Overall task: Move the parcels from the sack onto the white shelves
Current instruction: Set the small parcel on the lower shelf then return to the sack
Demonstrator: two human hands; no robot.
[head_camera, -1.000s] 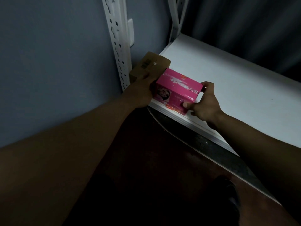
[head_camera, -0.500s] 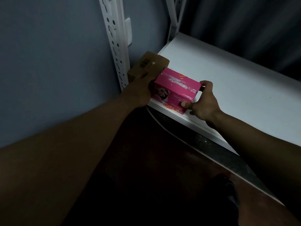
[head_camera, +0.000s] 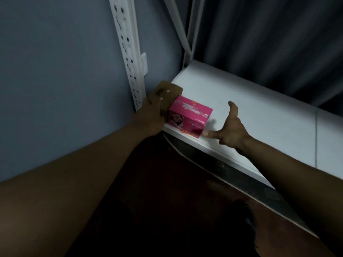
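2 parcels sit at the left end of the white shelf [head_camera: 241, 101], close to its front edge. One is a pink box [head_camera: 189, 115] with a printed picture on its near face and white lettering on top. The other is a brown box [head_camera: 165, 95], just behind and left of the pink one and touching it, tucked against the white slotted post [head_camera: 128, 52] at the shelf's corner.

The left hand [head_camera: 150, 115] rests on the brown box from the near side, fingers lying over its top; whether they curl round the far edge is too dark to tell. It also lies against the left end of the pink box.

The right hand [head_camera: 230, 128] is spread wide just right of the pink box, holding nothing. Its thumb points left along the shelf's front edge, the tip near the box's lower right corner, and the fingers reach up over the shelf surface. A small gap shows between this hand and the box.

Grey wall [head_camera: 55, 80] stands left of the post, and dark folds hang behind the shelf. Dark floor lies below.
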